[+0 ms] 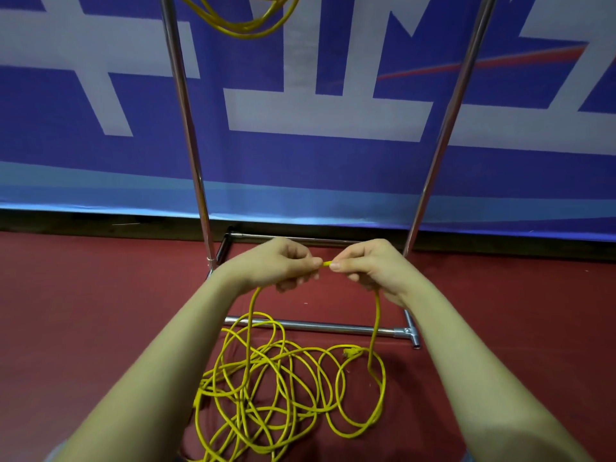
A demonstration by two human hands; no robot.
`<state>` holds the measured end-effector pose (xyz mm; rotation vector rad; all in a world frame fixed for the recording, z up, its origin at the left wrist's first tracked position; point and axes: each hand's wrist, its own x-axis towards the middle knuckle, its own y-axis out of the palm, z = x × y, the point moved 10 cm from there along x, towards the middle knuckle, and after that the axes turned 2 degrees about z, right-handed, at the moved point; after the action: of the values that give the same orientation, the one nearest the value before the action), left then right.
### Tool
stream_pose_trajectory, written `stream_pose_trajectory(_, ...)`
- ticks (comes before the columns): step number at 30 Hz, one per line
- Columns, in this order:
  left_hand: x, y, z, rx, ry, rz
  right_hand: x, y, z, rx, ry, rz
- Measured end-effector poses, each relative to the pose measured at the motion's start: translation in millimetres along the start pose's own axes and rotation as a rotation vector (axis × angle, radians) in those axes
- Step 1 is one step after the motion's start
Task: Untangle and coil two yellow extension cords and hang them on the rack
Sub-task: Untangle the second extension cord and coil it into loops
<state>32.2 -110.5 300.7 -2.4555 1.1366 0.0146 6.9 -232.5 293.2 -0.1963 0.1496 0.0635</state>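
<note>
A yellow extension cord lies in a loose tangle of loops on the red floor in front of me. My left hand and my right hand are held close together above it, each pinching a short stretch of the cord between thumb and fingers. One strand drops from each hand down to the pile. A yellow plug lies at the right side of the tangle. A second yellow cord hangs coiled from the top of the metal rack, its upper part cut off by the frame.
The rack's two chrome uprights rise left and right of my hands, and its base bars lie on the red floor just beyond the tangle. A blue and white banner covers the wall behind the rack.
</note>
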Motion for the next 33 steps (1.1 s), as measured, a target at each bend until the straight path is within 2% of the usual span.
stream_pose_trajectory(2, 1.9, -4.6, -3.4, -0.038, 0.04, -0.059, 1.8, 2.1, 1.3, 0.061, -0.009, 0.039)
stream_pose_trajectory(5, -0.8, -30.2, -5.3, -0.151, 0.108, -0.233, 2.1, -4.7, -5.1, 0.111, -0.007, 0.062)
stream_pose_trajectory(11, -12.4, -66.8, 16.9, -0.327, 0.12, -0.476, -2.0, -52.5, -33.7, 0.209, 0.008, -0.137)
stream_pose_trajectory(15, -6.7, -62.1, 31.9, -0.311, 0.041, -0.44, -4.3, -61.2, -33.4, 0.214, -0.046, -0.201)
stream_pose_trajectory(19, -1.3, -41.5, 36.0, -0.034, -0.103, -0.303, -3.5, -51.3, -14.9, 0.171, -0.103, -0.154)
stream_pose_trajectory(23, 3.9, -7.8, 8.1, 0.007, 0.022, -0.194, -3.3, -27.0, 2.2, 0.053, -0.112, -0.072)
stream_pose_trajectory(25, 2.2, -5.8, -8.2, 0.003, 0.107, -0.229, -3.2, -17.6, 8.8, 0.055, -0.123, -0.034)
stream_pose_trajectory(28, -6.3, -29.4, -13.5, -0.109, 0.164, -0.396, -4.8, -12.2, 7.3, 0.114, -0.098, 0.037)
stream_pose_trajectory(30, -13.1, -50.7, -3.1, -0.189, 0.145, -0.501, -5.2, -16.2, -2.1, 0.144, -0.055, 0.046)
stream_pose_trajectory(33, -17.8, -64.1, 15.5, -0.259, 0.091, -0.523, -5.6, -28.3, -15.1, 0.179, -0.014, 0.019)
